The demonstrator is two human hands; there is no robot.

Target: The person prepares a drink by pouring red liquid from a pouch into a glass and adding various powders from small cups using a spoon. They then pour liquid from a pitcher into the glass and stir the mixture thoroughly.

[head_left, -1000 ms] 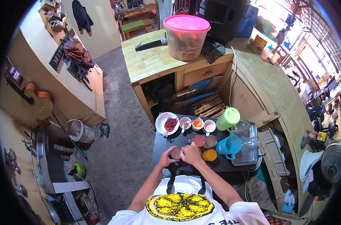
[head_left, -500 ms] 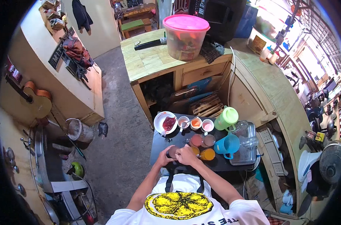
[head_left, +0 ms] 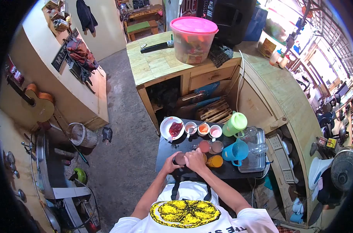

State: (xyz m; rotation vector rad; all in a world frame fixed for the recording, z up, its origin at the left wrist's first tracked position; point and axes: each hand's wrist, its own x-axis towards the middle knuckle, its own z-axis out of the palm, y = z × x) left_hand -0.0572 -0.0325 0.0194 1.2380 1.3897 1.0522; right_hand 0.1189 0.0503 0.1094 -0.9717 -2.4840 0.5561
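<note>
My left hand [head_left: 169,164] is wrapped round a glass of brownish-pink drink [head_left: 180,159] at the near edge of the dark table. Right against that glass is my right hand [head_left: 194,160], its fingers curled closed; what they hold, if anything, is hidden. Beyond it stand a glass of red drink [head_left: 204,146] and another brownish glass [head_left: 216,146]. A glass of orange drink [head_left: 215,161] is just to the right, with a second orange one partly covered by my right hand. Three small cups [head_left: 203,129] line the back beside a white bowl [head_left: 165,127] holding a red packet.
A green pitcher [head_left: 235,123], a blue pitcher [head_left: 234,150] and a clear tray [head_left: 250,166] with glasses lying on it fill the table's right side. Behind is a wooden counter [head_left: 153,64] carrying a pink-lidded tub [head_left: 194,42]. A bucket [head_left: 83,136] stands on the floor at left.
My right hand has shifted very slightly at the glass, while my left hand keeps its hold. The whole view has moved a little; the other cups and glasses stay in place.
</note>
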